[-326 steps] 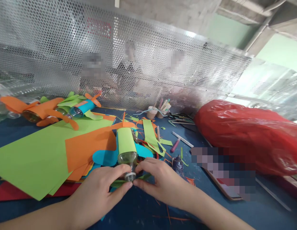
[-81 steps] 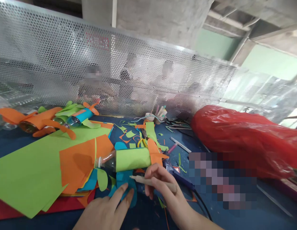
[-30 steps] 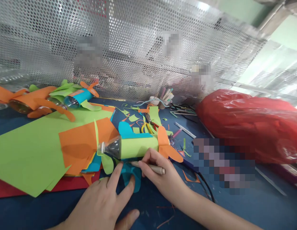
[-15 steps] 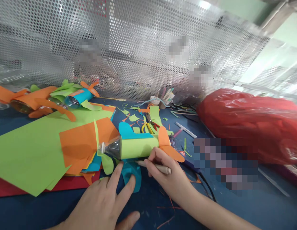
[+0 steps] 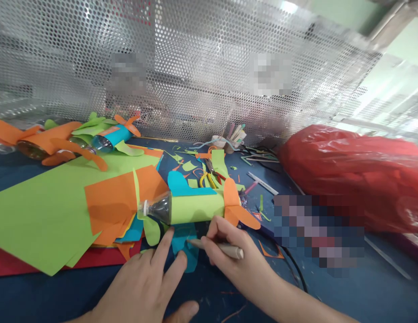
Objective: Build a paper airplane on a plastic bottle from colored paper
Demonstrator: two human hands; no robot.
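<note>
A clear plastic bottle wrapped in light green paper (image 5: 197, 207) lies on its side, its white cap pointing left. Orange paper blades (image 5: 231, 202) stand at its right end, and a blue paper piece (image 5: 177, 183) sticks up along its far side. On the near side a second blue paper wing (image 5: 186, 244) lies flat. My left hand (image 5: 151, 273) rests with fingers spread, fingertips at that wing's left edge. My right hand (image 5: 229, 246) grips a pale pen (image 5: 231, 250), whose tip is at the near wing.
Green sheets (image 5: 43, 206) and orange paper (image 5: 114, 199) are stacked at left. Other paper-covered bottles (image 5: 112, 136) lie behind them. Pliers (image 5: 212, 175) and scraps sit beyond the bottle, near a cup of pens (image 5: 234, 139). A red plastic bag (image 5: 357, 175) fills the right.
My right hand has shifted slightly toward me, and the pen tip has moved from beside the bottle's near edge onto the middle of the blue wing. My left hand is almost unchanged.
</note>
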